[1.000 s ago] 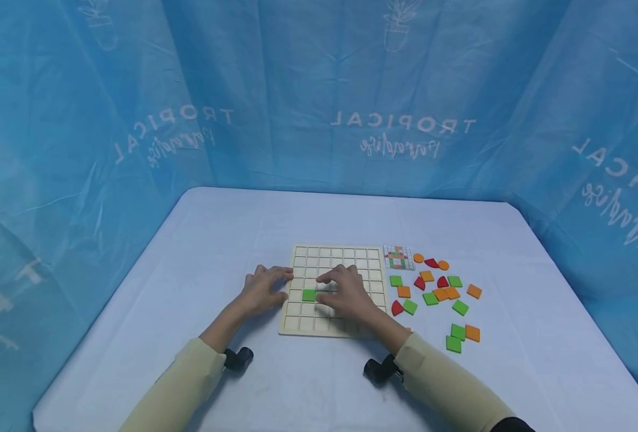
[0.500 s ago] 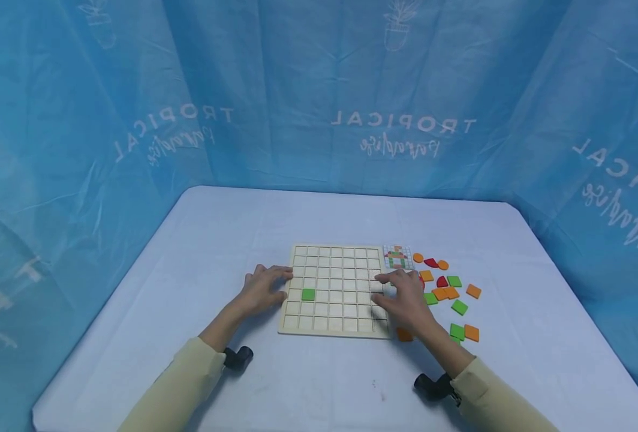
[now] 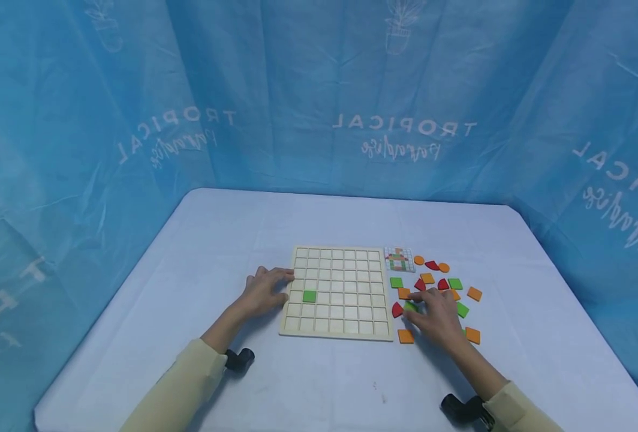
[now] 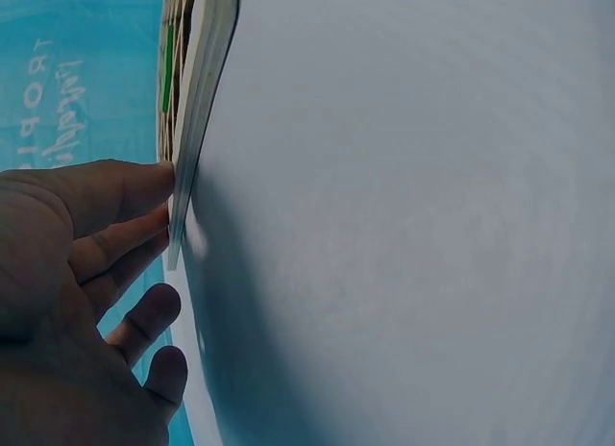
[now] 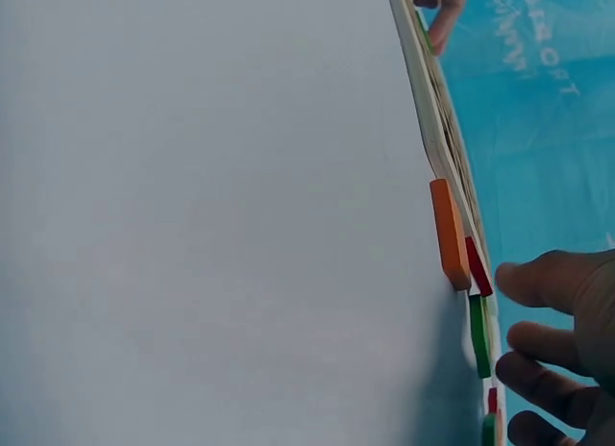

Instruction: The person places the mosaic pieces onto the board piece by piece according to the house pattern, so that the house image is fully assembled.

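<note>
A pale wooden grid board (image 3: 336, 303) lies flat on the table, one green square tile (image 3: 309, 296) in a cell toward its left. My left hand (image 3: 262, 292) rests at the board's left edge, fingertips and thumb against the rim, as the left wrist view also shows. To the right of the board my right hand (image 3: 440, 315) reaches low over loose tiles, thumb and forefinger apart on either side of a green tile (image 3: 410, 306). A red quarter-circle tile (image 3: 397, 309) lies just left of the thumb. In the right wrist view the fingers hold nothing.
A small pattern card (image 3: 400, 260) lies at the board's upper right corner. Around it are orange discs (image 3: 418, 260), red pieces and several green and orange squares. An orange square (image 3: 406, 336) lies nearer the front. Blue printed curtains (image 3: 319, 120) surround the table.
My right hand has moved right, from over the green tile on the board, across its right edge, to the loose tiles. The left hand has stayed at the board's edge.
</note>
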